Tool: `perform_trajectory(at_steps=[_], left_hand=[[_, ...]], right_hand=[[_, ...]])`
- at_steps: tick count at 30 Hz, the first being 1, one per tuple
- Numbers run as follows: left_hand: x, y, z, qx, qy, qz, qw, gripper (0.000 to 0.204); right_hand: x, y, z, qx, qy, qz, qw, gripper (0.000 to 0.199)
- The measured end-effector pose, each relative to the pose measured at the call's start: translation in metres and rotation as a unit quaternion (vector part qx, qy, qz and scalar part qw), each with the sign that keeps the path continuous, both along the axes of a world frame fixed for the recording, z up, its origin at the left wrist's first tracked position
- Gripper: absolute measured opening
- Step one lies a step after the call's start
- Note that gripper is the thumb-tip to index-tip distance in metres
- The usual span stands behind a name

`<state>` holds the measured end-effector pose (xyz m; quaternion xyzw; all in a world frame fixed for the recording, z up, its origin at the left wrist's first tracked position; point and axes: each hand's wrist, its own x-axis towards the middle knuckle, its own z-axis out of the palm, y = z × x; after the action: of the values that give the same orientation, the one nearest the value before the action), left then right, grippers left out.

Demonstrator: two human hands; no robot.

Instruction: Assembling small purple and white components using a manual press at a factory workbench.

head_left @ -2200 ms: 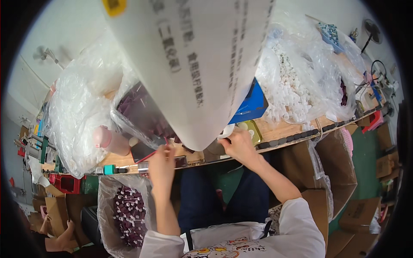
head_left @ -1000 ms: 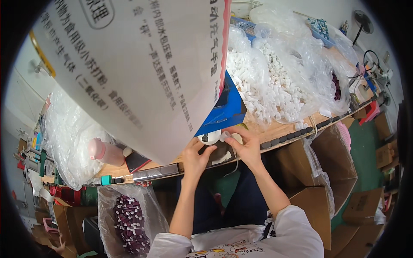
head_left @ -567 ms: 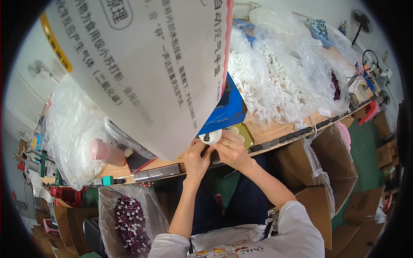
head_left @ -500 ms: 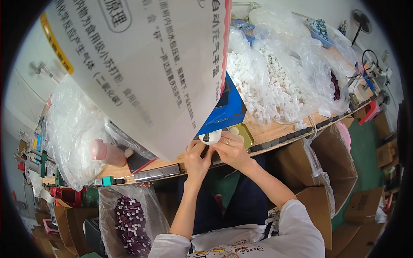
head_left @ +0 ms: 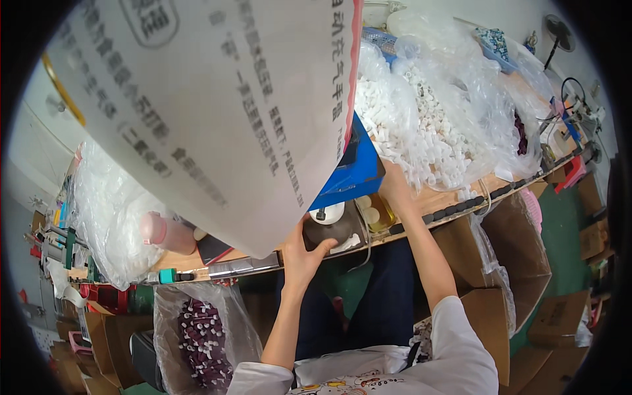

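My left hand [head_left: 301, 254] is at the table's front edge, thumb stretched apart from the fingers, with no object visible in it. Its fingertips are partly covered by the hanging printed sheet. Just beyond the thumb, a white round part with a black piece on top [head_left: 326, 214] stands on a dark plate [head_left: 337, 233]. A small white piece [head_left: 347, 244] lies at that plate's near edge. My right hand [head_left: 395, 185] reaches past the right side of a blue box [head_left: 359, 172], close to the heap of small white plastic pieces [head_left: 431, 145]; its fingers are hidden.
A large printed sheet [head_left: 217, 118] hides much of the middle and left. An olive tray [head_left: 380, 214] with pale discs sits right of the dark plate. Farther left stands a pink bottle [head_left: 168, 234]. Below the table, a plastic-lined box holds purple pieces [head_left: 205, 342].
My right hand has left the white round part and moved right and away, beside the blue box. The left hand's thumb has spread apart. The view has shifted slightly.
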<state>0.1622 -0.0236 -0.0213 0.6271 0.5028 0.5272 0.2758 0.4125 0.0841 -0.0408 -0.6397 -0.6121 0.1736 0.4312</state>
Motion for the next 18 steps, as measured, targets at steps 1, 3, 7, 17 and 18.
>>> perform_trajectory(at_steps=[1,3,7,17,18], left_hand=[[-0.001,0.001,0.005,0.008,0.002,0.001,1.000,0.050],[0.001,0.003,0.014,0.030,0.062,-0.006,0.998,0.046],[0.006,0.014,0.003,0.037,0.062,0.007,0.997,0.029],[-0.144,-0.063,0.074,-0.298,0.325,0.067,0.895,0.028],[-0.184,-0.079,0.062,-0.378,0.403,0.094,0.828,0.035]], right_hand=[[0.003,-0.003,0.002,-0.003,0.001,-0.001,1.000,0.018],[0.003,-0.011,0.018,-0.006,-0.122,-0.039,0.992,0.018],[0.001,-0.014,0.024,0.074,-0.038,-0.007,0.996,0.027],[-0.075,-0.080,0.039,0.015,0.165,0.177,0.970,0.024],[-0.079,-0.083,0.043,-0.019,0.164,0.188,0.968,0.021]])
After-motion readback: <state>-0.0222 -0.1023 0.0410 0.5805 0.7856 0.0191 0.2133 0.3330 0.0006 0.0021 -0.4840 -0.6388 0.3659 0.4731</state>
